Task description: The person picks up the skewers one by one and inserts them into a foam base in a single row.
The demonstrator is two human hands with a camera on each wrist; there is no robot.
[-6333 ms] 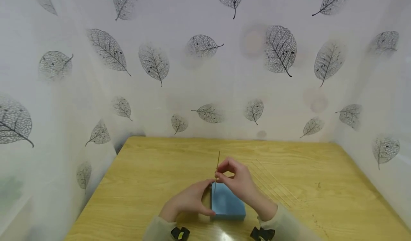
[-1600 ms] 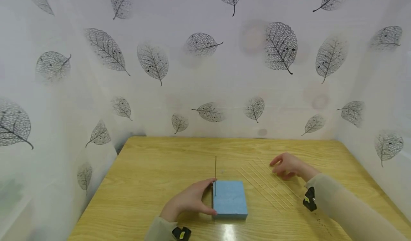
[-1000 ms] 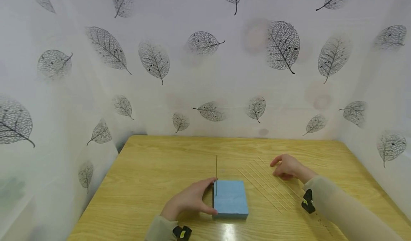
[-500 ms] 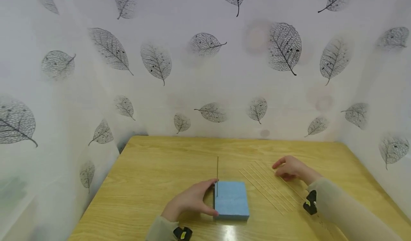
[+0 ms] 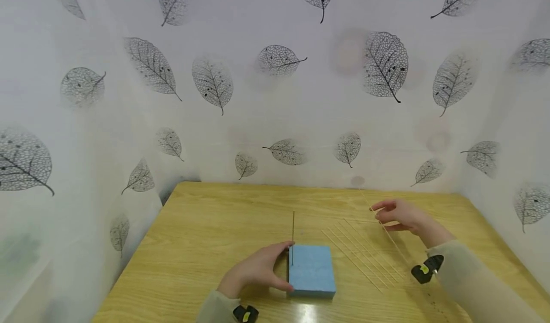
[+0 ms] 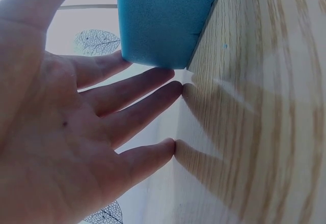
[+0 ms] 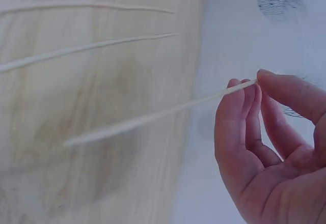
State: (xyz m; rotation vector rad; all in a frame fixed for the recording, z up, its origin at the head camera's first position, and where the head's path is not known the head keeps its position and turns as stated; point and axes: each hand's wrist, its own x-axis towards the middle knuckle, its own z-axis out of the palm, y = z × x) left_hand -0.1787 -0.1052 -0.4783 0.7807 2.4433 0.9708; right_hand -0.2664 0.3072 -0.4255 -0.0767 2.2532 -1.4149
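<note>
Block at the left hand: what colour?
The block is light blue on top; the head view shows it best.

Along the left wrist view's top, the edge is cropping the square light-blue foam block (image 6: 165,20); at lower left, the bare left hand (image 6: 76,127). The right wrist view's right edge is cutting off the bare right hand (image 7: 275,168); the thin pale wooden stick (image 7: 122,126) is blurring leftward.

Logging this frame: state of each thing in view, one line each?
Blue block: flat on the table
Upright stick: standing in the block's top, near its left edge
Loose sticks: lying side by side on the table, right of the block
Held stick: pinched; table contact unclear
Left hand: fingers straight, touching the block
Right hand: pinching the held stick
</note>
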